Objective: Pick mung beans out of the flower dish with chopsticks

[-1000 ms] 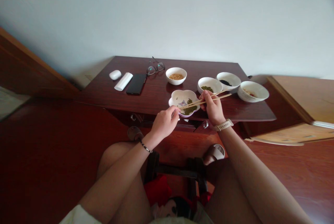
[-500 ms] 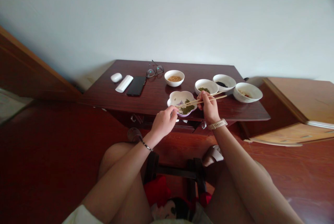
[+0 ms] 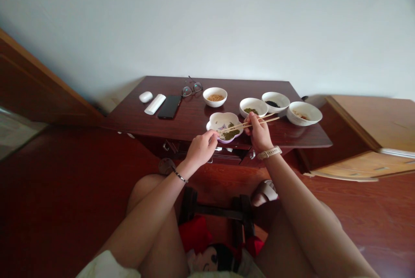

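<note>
My right hand (image 3: pixel 259 133) is closed around a pair of chopsticks (image 3: pixel 269 119), whose tips point left into a flower-shaped dish (image 3: pixel 212 121) with a purple outer side. Green beans (image 3: pixel 231 134), probably mung beans, lie mostly in the right part of that dish. At the dish's front left rim, my left hand (image 3: pixel 203 145) pinches the edge, close to the chopstick tips. Whether the tips grip a bean is too small to tell. Just behind my right hand stands a white bowl (image 3: pixel 244 106) with similar green beans.
Behind the dish is a bowl (image 3: pixel 215 103) of tan grains. To the right stand a bowl (image 3: pixel 282 99) of black grains and a bowl (image 3: pixel 304 119) with mixed pieces. Glasses (image 3: pixel 192 89), a phone (image 3: pixel 170 107), a white case (image 3: pixel 154 104) and a small rounded case (image 3: pixel 145 97) lie left.
The view has shifted slightly. Both hands keep their places at the dish, and the chopsticks still reach into it with hardly any visible movement.
</note>
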Motion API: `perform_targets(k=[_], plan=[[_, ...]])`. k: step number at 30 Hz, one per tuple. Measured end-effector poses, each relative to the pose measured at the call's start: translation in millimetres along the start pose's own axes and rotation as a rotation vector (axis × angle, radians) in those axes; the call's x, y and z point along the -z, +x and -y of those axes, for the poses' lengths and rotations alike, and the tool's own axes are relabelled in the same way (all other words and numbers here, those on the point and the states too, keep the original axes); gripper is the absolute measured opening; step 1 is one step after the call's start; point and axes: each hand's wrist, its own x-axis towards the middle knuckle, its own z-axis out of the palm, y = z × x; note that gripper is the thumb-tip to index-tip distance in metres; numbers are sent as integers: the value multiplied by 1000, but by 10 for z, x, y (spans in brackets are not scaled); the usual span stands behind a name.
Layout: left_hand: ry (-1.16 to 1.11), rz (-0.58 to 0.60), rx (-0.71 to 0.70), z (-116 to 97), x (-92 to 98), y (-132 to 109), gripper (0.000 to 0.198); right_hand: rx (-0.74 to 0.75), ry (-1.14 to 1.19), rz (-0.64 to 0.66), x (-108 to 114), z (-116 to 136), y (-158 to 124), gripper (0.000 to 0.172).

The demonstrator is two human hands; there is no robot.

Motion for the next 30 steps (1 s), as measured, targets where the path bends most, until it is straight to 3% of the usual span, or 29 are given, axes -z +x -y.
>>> perform_targets(k=[30], plan=[[-27, 14, 6, -24, -24, -6, 26, -48, 9, -38, -31, -27, 12, 50]])
